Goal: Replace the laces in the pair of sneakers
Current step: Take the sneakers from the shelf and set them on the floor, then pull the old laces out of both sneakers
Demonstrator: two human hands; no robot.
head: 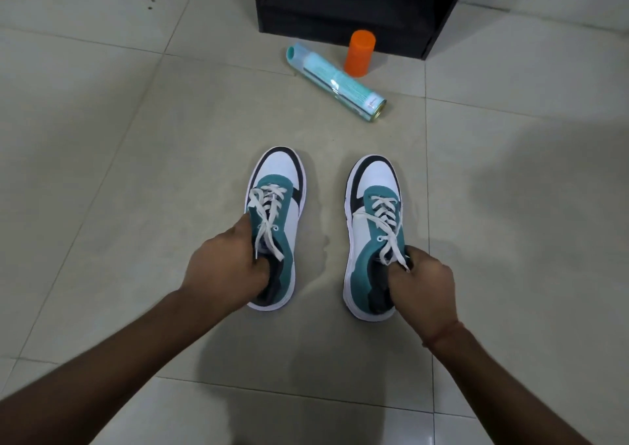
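Note:
Two teal, white and black sneakers stand side by side on the tiled floor, toes pointing away from me. The left sneaker [282, 186] carries a loosely threaded white lace [267, 213]. My left hand [224, 271] grips it at the collar, fingers tucked inside the opening. The right sneaker [372, 193] has its own white lace [386, 221], ends hanging loose. My right hand [425, 291] holds that shoe at the collar the same way, fingers inside.
A teal spray can [335, 82] lies on its side beyond the shoes. An orange cylinder [359, 53] stands upright beside it. A black cabinet [354, 5] stands at the far edge. Pale floor tiles [119, 138] surround everything.

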